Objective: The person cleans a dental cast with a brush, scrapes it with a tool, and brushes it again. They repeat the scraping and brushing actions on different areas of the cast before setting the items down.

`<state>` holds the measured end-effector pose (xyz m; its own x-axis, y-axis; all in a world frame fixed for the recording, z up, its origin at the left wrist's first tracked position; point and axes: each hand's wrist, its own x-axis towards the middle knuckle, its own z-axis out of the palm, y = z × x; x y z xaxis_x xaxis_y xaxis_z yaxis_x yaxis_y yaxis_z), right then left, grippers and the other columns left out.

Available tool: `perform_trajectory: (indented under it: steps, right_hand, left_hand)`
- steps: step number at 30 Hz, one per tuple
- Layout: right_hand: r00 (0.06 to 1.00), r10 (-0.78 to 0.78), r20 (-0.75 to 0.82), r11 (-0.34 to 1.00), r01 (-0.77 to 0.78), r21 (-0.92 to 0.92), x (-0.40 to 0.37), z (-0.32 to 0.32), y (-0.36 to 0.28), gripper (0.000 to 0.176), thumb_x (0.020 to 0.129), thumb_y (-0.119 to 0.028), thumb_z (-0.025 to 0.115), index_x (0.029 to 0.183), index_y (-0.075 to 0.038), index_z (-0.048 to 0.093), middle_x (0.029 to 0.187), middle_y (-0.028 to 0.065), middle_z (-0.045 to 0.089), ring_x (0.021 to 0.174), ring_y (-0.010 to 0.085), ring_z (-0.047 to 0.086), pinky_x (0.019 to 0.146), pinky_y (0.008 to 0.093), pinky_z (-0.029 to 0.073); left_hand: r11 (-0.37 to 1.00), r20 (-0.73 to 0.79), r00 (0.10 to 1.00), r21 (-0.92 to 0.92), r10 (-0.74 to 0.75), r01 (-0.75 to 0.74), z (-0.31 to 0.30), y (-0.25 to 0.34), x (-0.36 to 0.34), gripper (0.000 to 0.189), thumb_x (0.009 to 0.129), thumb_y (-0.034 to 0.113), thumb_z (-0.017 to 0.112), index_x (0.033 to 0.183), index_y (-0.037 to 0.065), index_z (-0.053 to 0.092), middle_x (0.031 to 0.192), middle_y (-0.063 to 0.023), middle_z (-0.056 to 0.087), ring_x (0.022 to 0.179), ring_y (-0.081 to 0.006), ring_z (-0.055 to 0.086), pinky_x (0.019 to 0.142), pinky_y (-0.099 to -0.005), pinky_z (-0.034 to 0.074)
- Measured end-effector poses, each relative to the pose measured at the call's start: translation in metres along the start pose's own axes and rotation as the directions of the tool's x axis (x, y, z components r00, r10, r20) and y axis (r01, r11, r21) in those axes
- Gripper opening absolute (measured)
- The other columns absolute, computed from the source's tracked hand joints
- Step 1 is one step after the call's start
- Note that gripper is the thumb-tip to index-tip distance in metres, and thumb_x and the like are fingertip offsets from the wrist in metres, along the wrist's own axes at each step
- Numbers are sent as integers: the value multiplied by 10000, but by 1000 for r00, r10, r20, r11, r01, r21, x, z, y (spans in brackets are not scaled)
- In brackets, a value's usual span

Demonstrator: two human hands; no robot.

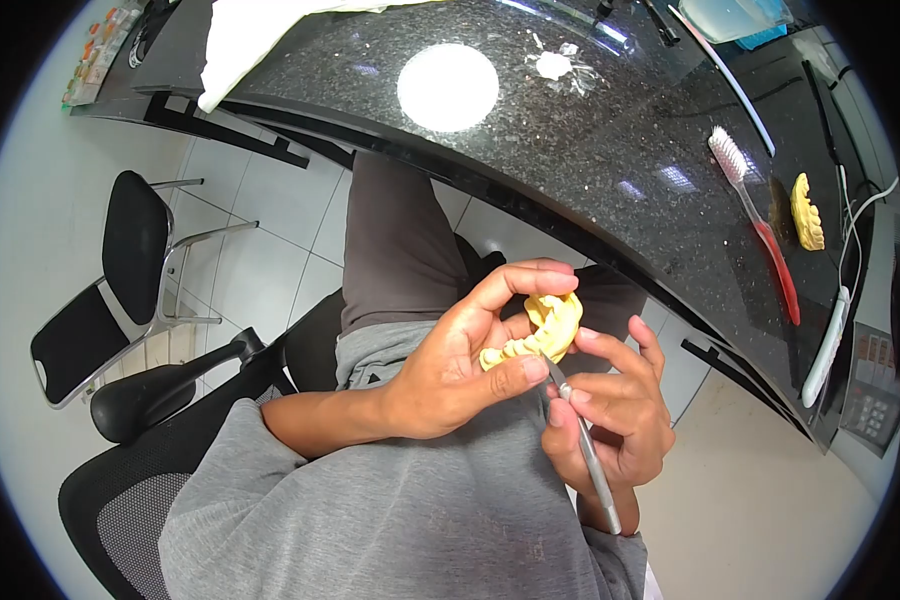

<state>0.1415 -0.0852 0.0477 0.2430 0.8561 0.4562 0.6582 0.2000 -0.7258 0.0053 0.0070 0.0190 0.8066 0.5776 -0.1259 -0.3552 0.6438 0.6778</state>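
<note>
A yellow dental cast [560, 325] with a curved row of teeth is held above my lap. My left hand [450, 365] grips it, thumb along the near side and fingers around the far side. In my right hand [620, 410] is a slim metal dental carving knife [592, 455], held like a pen. Its tip end reaches the near edge of the cast by my left thumb; the very tip is hidden. One right fingertip rests against the side of the cast.
On the dark speckled table [370, 60] lie a red-handled toothbrush [765, 235], another yellow cast piece [807, 213], white crumbs [555, 65], a white cloth [255, 35] and a white pen-like tool with a cable [827, 345]. A black chair [135, 235] stands at left.
</note>
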Motion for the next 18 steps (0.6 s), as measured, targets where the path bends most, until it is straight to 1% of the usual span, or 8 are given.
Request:
perform_trajectory:
  steps: [2, 8, 10, 12, 15, 18]
  right_hand:
    - [1000, 1, 4, 1000, -1, -4, 0, 0, 0, 231, 739, -89, 771, 816, -92, 554, 696, 27, 667, 937, 281, 695, 1011, 533, 394]
    - [1000, -1, 8, 1000, 1, 8, 0, 0, 0, 238, 738, -87, 772, 827, -91, 550, 705, 33, 673, 939, 283, 694, 1022, 539, 385]
    - [1000, 0, 8, 1000, 0, 20, -1, 1, 0, 239, 740, -85, 771, 830, -90, 550, 706, 34, 674, 939, 284, 694, 1029, 544, 380]
    - [1000, 25, -12, 998, -24, 62, -1, 2, -1, 235, 747, -82, 769, 832, -92, 549, 710, 38, 677, 942, 287, 694, 1046, 553, 366]
    - [999, 27, 16, 998, -28, 48, 0, 1, -1, 233, 753, -81, 765, 831, -93, 546, 711, 39, 679, 946, 288, 693, 1055, 560, 357]
    - [1000, 23, 10, 999, -23, 42, 1, 1, -1, 231, 759, -84, 761, 830, -93, 542, 711, 39, 680, 948, 286, 693, 1053, 557, 360]
  left_hand:
    - [1000, -3, 1000, -9, 3, -3, 1, 1, 0, 609, 887, 150, 635, 1382, -28, 328, 1437, -136, 273, 1199, -152, 443, 1009, -313, 380]
    - [999, 2, 1000, 45, 19, -19, 1, 3, -1, 615, 893, 168, 644, 1382, -30, 327, 1430, -140, 275, 1215, -158, 433, 1010, -317, 378]
    - [995, 7, 999, 86, 51, -51, 1, 2, -1, 614, 898, 176, 645, 1381, -31, 327, 1428, -142, 272, 1219, -162, 427, 1010, -320, 377]
    - [995, 0, 999, 89, 46, -46, 1, 3, -1, 613, 900, 178, 644, 1381, -30, 327, 1429, -143, 270, 1222, -163, 423, 1009, -321, 376]
    - [995, -6, 999, 89, 44, -43, 2, 3, -1, 609, 902, 177, 642, 1381, -28, 328, 1430, -145, 265, 1226, -166, 418, 1008, -322, 377]
    - [995, -5, 999, 87, 46, -46, 2, 3, -1, 604, 902, 174, 641, 1380, -27, 331, 1428, -146, 264, 1223, -167, 417, 1003, -321, 378]
